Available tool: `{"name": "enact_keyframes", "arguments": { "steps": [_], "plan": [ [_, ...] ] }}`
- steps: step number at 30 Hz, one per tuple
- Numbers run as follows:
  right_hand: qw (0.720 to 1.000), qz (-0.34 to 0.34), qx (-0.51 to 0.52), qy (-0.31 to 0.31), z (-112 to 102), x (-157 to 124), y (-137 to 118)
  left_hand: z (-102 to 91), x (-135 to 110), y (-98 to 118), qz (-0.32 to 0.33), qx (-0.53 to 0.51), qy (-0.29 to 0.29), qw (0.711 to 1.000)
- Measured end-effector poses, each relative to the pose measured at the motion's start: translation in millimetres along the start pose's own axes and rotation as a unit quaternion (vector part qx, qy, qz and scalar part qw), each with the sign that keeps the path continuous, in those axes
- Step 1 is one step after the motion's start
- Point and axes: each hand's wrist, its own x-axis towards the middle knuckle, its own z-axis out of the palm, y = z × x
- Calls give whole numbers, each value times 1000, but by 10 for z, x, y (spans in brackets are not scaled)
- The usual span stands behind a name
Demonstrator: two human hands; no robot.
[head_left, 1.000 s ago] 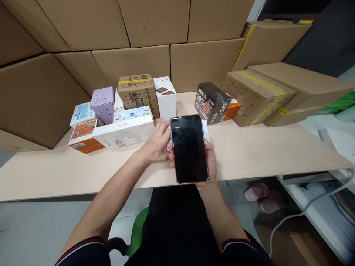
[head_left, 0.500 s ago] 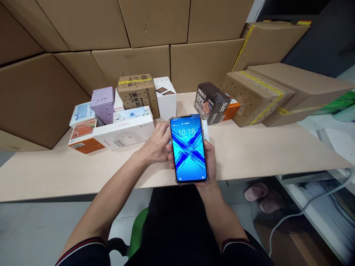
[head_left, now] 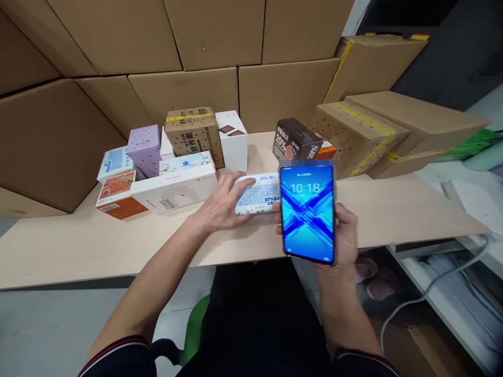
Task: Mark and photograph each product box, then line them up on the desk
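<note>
My right hand (head_left: 346, 235) is wrapped round a smartphone (head_left: 307, 214), its lit blue lock screen facing me and reading 10:18. On the tabletop, a white tissue pack (head_left: 257, 195) with blue print lies beside the phone, which covers its right end. My left hand (head_left: 226, 204) grips that pack at its left end, thumb on top and fingers at the near side. Just left of this hand is a white power bank box (head_left: 176, 193). A dark brown snack box (head_left: 296, 140) marked 20% stands behind the phone.
Left on the table (head_left: 129, 251) are a lilac box (head_left: 144, 146), another tissue pack (head_left: 113, 159), a brown carton (head_left: 194, 133) and a white box (head_left: 233, 141). Taped cartons (head_left: 357, 136) stand right; large cardboard boxes (head_left: 286, 94) line the back. A cable (head_left: 428, 298) hangs at lower right.
My right hand has moved the phone to the right, uncovering most of the tissue pack. My left hand stays about where it was, on the pack's left end.
</note>
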Motion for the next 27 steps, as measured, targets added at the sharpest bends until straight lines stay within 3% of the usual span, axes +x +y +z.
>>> {"name": "enact_keyframes", "arguments": {
  "steps": [3,5,7,10,11,13,18,22,25,27],
  "plan": [
    [984,-76,-122,103,-292,-141,-194,0,-3,3,-8,-3,-3,1000],
    [943,-131,-245,184,-526,-206,-311,-1,-4,7,-10,-3,-5,1000],
    [853,-166,-433,239,-759,-242,-413,-4,-3,14,-10,-2,-6,1000],
    [659,-178,-693,231,-1058,-241,-519,-9,1,27,-15,-2,-10,1000],
    [609,-173,-743,217,-1139,-227,-538,-10,2,31,-17,-2,-12,1000],
    [554,-151,-794,198,-1276,-188,-556,-10,3,35,-20,-5,-12,1000],
    [525,-104,-829,161,-1499,-85,-551,0,-4,33,-22,-13,-5,1000],
    [528,-76,-834,139,-1552,-52,-595,11,-9,35,-23,-18,3,1000],
    [543,-86,-824,138,-1386,-45,-642,10,-7,46,-23,-22,5,999],
    [575,-125,-802,105,-1155,-24,-652,1,-2,57,-17,-23,4,1000]
  ]
}}
